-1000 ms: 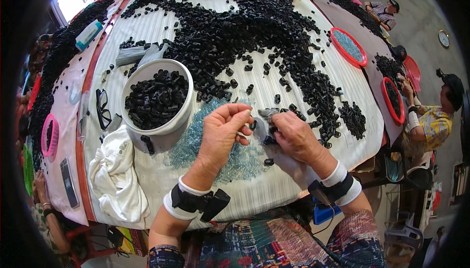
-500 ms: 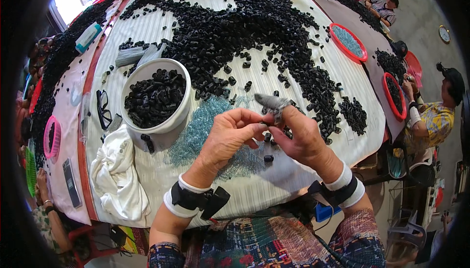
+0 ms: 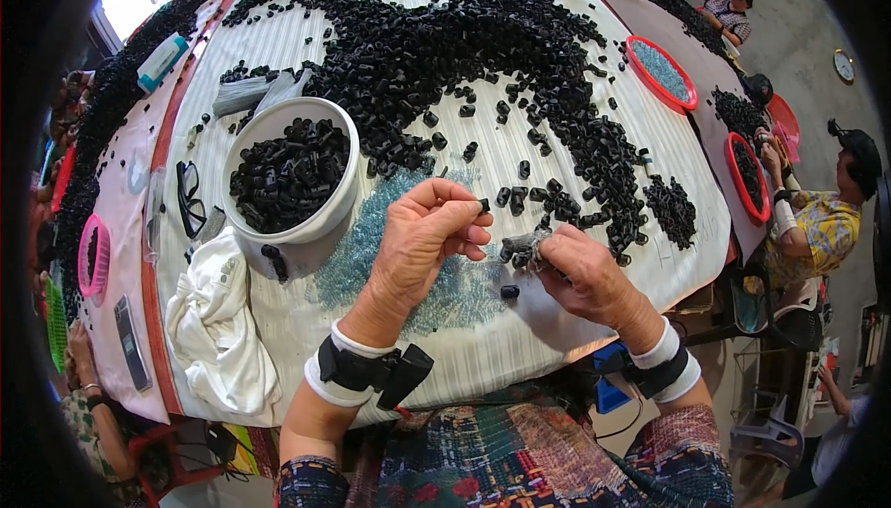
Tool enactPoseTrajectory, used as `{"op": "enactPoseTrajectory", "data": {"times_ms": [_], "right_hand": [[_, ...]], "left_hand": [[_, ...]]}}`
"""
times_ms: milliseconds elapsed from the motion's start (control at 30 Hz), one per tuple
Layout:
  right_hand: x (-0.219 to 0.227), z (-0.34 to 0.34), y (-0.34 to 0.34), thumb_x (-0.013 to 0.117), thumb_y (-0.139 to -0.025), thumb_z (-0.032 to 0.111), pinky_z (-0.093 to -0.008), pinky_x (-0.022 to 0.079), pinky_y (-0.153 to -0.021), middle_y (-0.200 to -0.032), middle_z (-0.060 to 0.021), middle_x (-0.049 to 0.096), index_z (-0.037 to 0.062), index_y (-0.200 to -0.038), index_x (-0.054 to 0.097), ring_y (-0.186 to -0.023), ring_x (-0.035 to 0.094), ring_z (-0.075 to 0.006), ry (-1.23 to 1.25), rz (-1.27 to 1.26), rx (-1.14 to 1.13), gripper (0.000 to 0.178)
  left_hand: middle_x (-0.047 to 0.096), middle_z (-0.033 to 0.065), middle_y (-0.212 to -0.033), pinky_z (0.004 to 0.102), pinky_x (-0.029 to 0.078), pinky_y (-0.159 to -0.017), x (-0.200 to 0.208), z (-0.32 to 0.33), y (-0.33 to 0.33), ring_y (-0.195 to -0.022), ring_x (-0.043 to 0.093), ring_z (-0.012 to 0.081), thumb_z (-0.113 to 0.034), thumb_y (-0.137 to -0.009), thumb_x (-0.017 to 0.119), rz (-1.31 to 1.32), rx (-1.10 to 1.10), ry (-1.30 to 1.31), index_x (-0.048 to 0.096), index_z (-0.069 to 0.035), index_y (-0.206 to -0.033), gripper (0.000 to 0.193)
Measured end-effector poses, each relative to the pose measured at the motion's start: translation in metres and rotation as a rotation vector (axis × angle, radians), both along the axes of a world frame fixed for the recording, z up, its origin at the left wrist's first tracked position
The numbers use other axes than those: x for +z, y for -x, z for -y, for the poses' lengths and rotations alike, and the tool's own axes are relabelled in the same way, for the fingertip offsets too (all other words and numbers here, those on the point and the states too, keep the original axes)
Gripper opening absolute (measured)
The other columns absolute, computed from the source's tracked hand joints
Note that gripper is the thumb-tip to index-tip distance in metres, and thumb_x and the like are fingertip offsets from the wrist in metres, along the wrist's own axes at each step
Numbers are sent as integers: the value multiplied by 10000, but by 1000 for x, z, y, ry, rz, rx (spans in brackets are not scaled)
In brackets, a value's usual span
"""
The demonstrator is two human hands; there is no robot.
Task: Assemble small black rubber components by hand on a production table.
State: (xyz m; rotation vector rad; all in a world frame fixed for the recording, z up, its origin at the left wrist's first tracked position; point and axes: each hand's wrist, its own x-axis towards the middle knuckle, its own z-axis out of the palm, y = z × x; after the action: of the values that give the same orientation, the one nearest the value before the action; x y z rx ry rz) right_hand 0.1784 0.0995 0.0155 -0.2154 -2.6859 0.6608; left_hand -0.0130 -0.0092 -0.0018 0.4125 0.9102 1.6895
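Note:
Pinched between the thumb and forefinger of my left hand [image 3: 418, 244] is a small black plastic piece [image 3: 484, 204]. It is held over a scattered heap of fine bluish, spring-like bits [image 3: 371, 262]. My right hand [image 3: 594, 276] has moved apart from it, fingers curled, with a grey cover [image 3: 529, 246] on a finger. Whatever its fingertips grip is hidden. Several loose black pieces [image 3: 557, 202] lie just beyond that hand, and a single one [image 3: 510, 292] lies nearer me. To the left stands a white bucket [image 3: 353, 188] filled with black pieces.
A large heap of black pieces [image 3: 418, 44] covers the far table. Eyeglasses [image 3: 192, 200] and a white cloth [image 3: 218, 341] lie left of the bucket. At right are a red basin of bluish bits [image 3: 689, 104] and a smaller black pile [image 3: 670, 213]. People work at neighbouring tables.
My hands, together before, are now apart. The left has risen slightly with a black piece in its fingers; the right has drawn down toward me, its covered finger lowered and curled.

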Motion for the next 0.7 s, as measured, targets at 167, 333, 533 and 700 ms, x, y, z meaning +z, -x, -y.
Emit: {"op": "enactPoseTrajectory", "data": {"times_ms": [167,333,533,700], "right_hand": [[-20,-2,-2,605,-670,2,-342,441,-636,-703,-61,524,55,-876,538,-684,520,-249,-257,40,11,223],[-23,-5,5,626,-665,37,-352,439,-652,-723,-56,517,73,-886,542,-702,528,-246,-388,44,-5,239],[-2,3,7,605,-729,-39,-307,481,-587,-814,-101,578,0,-973,533,-689,600,-199,246,-209,-219,257],[14,6,21,605,-752,-55,-243,473,-546,-811,-86,577,-12,-968,543,-652,590,-141,416,-387,-182,229]], "left_hand": [[646,123,-779,243,545,-515,2,0,1,-629,641,131,-74,-839,614,-33,-30,-7,569,-13,-895,94],[652,118,-792,239,551,-522,1,0,-2,-649,647,131,-70,-841,612,-101,-42,16,567,-10,-901,96],[655,143,-880,266,557,-565,-3,0,-4,-681,654,148,-66,-863,590,-42,-128,-23,574,-28,-969,114],[656,144,-908,278,562,-585,-3,0,-7,-707,659,162,-50,-855,600,-67,-196,-55,579,-9,-986,138]]}}
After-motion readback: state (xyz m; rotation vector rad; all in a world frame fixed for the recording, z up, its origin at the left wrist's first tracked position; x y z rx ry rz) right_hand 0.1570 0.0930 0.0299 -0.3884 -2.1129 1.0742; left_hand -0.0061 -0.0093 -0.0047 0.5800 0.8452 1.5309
